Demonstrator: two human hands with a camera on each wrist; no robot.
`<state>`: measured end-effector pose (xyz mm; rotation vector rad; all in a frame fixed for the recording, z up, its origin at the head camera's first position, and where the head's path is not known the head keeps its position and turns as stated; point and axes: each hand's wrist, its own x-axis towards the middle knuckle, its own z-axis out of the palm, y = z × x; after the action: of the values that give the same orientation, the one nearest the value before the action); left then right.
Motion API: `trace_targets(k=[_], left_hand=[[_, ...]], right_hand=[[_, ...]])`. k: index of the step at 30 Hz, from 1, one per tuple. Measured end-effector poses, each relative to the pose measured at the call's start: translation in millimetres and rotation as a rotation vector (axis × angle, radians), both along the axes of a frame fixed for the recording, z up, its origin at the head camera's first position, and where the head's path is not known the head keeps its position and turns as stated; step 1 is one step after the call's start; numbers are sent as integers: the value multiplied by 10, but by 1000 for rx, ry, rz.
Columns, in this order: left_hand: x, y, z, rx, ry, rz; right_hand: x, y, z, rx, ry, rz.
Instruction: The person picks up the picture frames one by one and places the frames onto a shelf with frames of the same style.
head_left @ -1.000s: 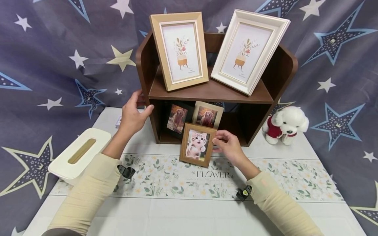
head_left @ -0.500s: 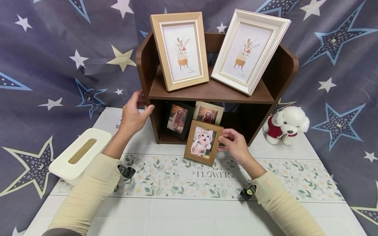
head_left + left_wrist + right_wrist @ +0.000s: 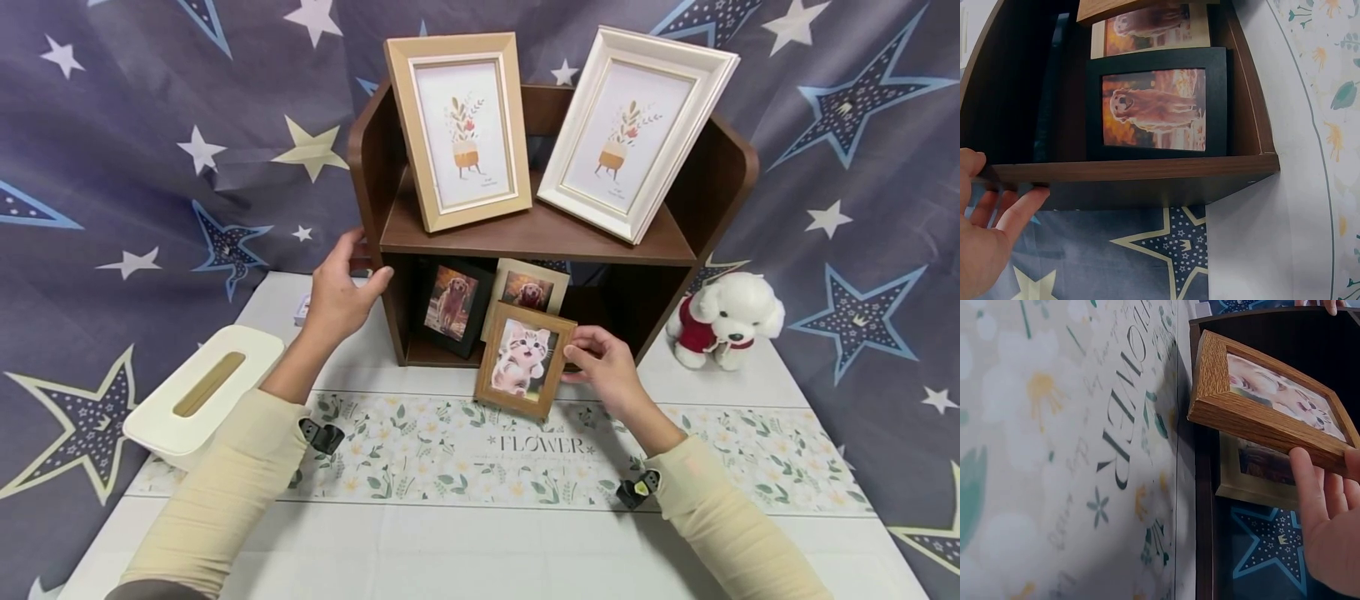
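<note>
My right hand (image 3: pixel 606 373) pinches the right edge of a brown wooden picture frame (image 3: pixel 487 367) with a kitten photo. This frame is tilted and held in front of the lower compartment of a dark brown shelf (image 3: pixel 536 236). Behind it, a beige picture frame (image 3: pixel 561 287) with a dog photo is partly covered. Just left of that one leans a black picture frame (image 3: pixel 1219 103), also with a dog photo. My left hand (image 3: pixel 341 287) grips the shelf's left side panel, thumb on the front edge and fingers on the outer face, as the left wrist view shows.
On the shelf top stand a tan picture frame (image 3: pixel 414 142) and a white picture frame (image 3: pixel 678 150). A white tissue box (image 3: pixel 255 342) sits at the left, a plush dog (image 3: pixel 731 312) at the right. A floral runner (image 3: pixel 420 454) crosses the white table (image 3: pixel 420 550).
My right hand has carried the kitten picture frame rightward and slightly up, so it covers more of the beige frame and less of the black one. My left hand has stayed on the side panel.
</note>
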<state>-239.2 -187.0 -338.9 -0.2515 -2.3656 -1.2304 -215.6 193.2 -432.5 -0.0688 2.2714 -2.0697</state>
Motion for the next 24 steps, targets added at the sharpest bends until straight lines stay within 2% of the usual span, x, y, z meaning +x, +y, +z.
trace_targets(k=[14, 24], left_hand=[[-5, -1, -11, 7, -10, -9], [-5, 0, -12, 8, -6, -11]], right_hand=[[3, 186, 57, -33, 27, -20], [16, 307, 122, -45, 27, -64]])
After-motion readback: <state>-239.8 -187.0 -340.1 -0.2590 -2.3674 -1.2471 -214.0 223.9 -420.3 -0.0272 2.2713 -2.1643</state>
